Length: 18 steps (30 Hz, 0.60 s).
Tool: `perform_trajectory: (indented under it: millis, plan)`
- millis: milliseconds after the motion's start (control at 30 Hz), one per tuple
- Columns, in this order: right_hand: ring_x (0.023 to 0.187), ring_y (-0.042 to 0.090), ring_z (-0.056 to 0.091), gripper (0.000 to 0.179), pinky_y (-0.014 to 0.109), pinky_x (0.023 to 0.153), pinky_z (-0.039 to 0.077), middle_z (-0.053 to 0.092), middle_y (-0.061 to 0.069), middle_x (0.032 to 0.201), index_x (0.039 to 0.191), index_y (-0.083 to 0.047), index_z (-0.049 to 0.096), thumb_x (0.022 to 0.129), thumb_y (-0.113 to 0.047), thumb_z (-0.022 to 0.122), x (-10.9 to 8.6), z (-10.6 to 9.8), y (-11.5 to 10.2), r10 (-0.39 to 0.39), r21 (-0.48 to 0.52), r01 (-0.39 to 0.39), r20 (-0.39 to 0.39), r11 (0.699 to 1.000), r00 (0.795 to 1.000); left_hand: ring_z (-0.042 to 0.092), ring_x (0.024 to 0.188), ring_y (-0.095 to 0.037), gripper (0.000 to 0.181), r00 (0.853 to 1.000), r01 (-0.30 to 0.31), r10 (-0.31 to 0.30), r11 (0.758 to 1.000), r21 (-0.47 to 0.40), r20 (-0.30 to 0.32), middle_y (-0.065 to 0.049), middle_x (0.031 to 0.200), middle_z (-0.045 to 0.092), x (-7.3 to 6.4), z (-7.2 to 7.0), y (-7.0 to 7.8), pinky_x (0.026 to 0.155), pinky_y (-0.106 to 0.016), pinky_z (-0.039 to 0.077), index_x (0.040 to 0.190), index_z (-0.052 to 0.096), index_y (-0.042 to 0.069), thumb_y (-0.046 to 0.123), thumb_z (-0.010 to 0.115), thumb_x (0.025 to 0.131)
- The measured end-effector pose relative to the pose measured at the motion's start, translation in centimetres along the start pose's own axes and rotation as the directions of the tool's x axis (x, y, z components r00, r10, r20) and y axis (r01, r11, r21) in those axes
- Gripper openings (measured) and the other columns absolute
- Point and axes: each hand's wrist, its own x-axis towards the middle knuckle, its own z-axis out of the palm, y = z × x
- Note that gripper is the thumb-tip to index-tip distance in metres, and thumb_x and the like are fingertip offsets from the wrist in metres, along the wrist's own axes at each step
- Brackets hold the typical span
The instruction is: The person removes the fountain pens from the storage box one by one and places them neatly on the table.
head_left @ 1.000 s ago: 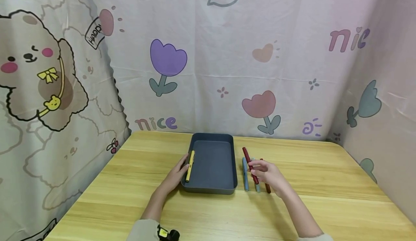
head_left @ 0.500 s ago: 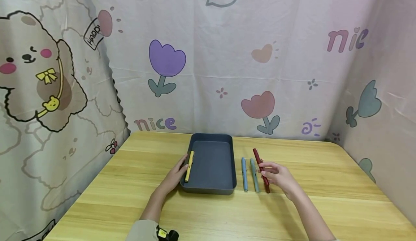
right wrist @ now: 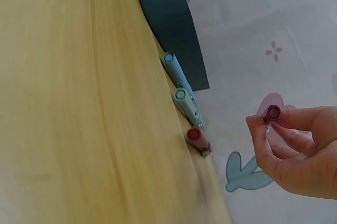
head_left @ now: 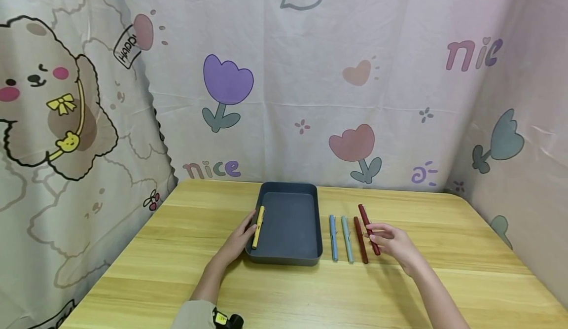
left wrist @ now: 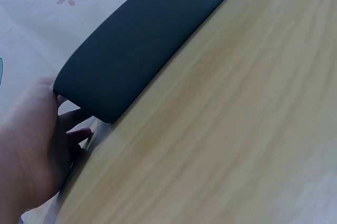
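My right hand (head_left: 392, 242) pinches a dark red pen (head_left: 369, 230) between thumb and fingertips; the right wrist view shows this pen (right wrist: 273, 112) end-on, raised off the table. Just left of it lies a brownish-red pen (head_left: 361, 240), then a pale green pen (head_left: 347, 239) and a blue pen (head_left: 334, 237), side by side. My left hand (head_left: 237, 237) holds the left wall of a dark grey tray (head_left: 288, 261), thumb at the rim and fingers outside. Inside the tray, along that wall, a yellow pen (head_left: 259, 228) leans. In the left wrist view the tray's wall (left wrist: 142, 45) hides part of the thumb.
The wooden table (head_left: 284, 294) extends to both sides and in front of the tray. A patterned curtain (head_left: 284, 82) hangs right behind its back edge and on both sides. A black device (head_left: 228, 319) sits at my left wrist.
My right hand has carried the dark red pen rightward, past the blue, green and brownish-red pens, uncovering them. My left hand and the tray have stayed in place.
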Motion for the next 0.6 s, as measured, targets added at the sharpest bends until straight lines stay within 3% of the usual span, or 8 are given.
perform_trajectory:
  millis: [200,500,600]
  plan:
    - [0.100,0.029,0.058,0.042,0.030,0.077,0.050,0.055,0.028,0.114,0.126,0.015,0.043,0.090,-0.004,0.055,-0.1,-1.1,0.3,0.004,-0.008,-0.004,-0.010,1.000,1.000,0.015,0.133,-0.039,0.052,1.000,0.007,-0.007,1.000,0.000,0.000,-0.025,0.146,0.016,0.0,0.1,-0.1,0.104,-0.053,0.016,0.145,0.020,0.000,0.019,0.039,0.101]
    - [0.099,0.023,0.058,0.043,0.029,0.077,0.050,0.055,0.026,0.114,0.127,0.016,0.042,0.091,-0.004,0.054,-0.1,-1.9,0.8,0.018,-0.004,-0.018,-0.007,1.000,1.000,0.015,0.133,-0.037,0.052,1.000,0.001,-0.001,1.000,-0.017,-0.028,-0.020,0.148,0.017,1.8,0.5,-4.2,0.104,-0.054,0.015,0.147,0.022,0.008,0.023,0.040,0.100]
    - [0.101,0.025,0.057,0.043,0.029,0.078,0.049,0.056,0.024,0.114,0.127,0.015,0.042,0.091,-0.004,0.054,0.0,-2.0,1.0,0.033,-0.008,-0.033,-0.009,0.999,0.999,0.015,0.134,-0.036,0.053,1.000,-0.002,0.001,1.000,-0.012,-0.027,-0.019,0.148,0.017,2.0,0.5,-4.4,0.105,-0.053,0.015,0.147,0.022,0.010,0.025,0.040,0.100]
